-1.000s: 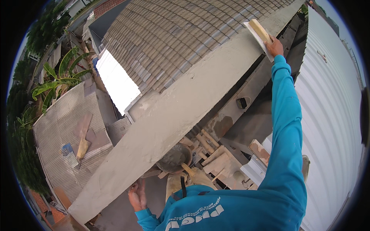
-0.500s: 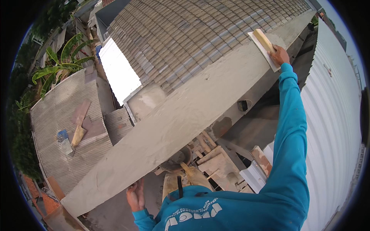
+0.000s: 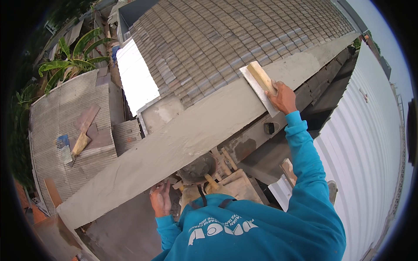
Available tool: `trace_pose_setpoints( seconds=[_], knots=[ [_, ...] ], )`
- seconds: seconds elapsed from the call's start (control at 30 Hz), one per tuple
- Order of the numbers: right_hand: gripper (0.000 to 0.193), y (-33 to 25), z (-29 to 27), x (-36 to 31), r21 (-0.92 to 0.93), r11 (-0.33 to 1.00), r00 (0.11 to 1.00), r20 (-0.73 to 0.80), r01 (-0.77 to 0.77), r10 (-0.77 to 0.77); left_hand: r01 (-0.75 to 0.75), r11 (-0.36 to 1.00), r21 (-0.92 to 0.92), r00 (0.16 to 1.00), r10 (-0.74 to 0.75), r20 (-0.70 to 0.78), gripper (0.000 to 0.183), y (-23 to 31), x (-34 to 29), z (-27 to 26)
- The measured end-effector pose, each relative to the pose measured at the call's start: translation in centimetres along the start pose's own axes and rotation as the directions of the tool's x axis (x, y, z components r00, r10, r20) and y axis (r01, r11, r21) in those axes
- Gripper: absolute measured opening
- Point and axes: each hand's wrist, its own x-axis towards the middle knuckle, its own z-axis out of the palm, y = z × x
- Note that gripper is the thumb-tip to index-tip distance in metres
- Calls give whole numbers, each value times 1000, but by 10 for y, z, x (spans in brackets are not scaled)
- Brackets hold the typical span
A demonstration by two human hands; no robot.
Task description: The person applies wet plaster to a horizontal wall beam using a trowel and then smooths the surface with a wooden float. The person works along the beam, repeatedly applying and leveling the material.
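Observation:
A long band of smooth grey wet mortar [image 3: 174, 141] tops the wall, running slantwise from lower left to upper right. My right hand [image 3: 284, 98] is closed round the pale wooden handle of a plastering trowel [image 3: 257, 87]. Its flat rectangular blade lies across the mortar, reaching from the tile side to the near edge. My left hand [image 3: 161, 199] is by the wall's near edge, lower left, its fingers loosely bent and apart with nothing visible in them. Whether its fingertips touch the edge is hard to tell. Just right of it sits a round bucket of grey mortar [image 3: 198, 168].
A tiled roof [image 3: 222, 43] rises beyond the wall. White corrugated sheeting [image 3: 361, 143] slopes away on the right. Wooden planks [image 3: 239, 185] lie below me beside the bucket. A small dark box [image 3: 270, 128] sits on a lower ledge. A lower corrugated roof [image 3: 65, 126] spreads at left.
My right hand has drawn the trowel down and left along the mortar. My left hand has shifted slightly up and right in the picture; the view has tilted a little.

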Motion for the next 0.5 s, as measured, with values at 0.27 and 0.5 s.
trace_pose_setpoints(
  seconds=[0.27, 0.5],
  knots=[
    [50, -121, -2, -78, 138, 975, 984, 4, 175, -177, 55, 996, -74, 997, -51, 57, 42, -2, 2, -6],
    [52, -234, 1, -143, 300, 908, 947, 44, 291, -318, 48, 990, -131, 991, -31, 129, 45, -7, 8, -14]
  ],
)
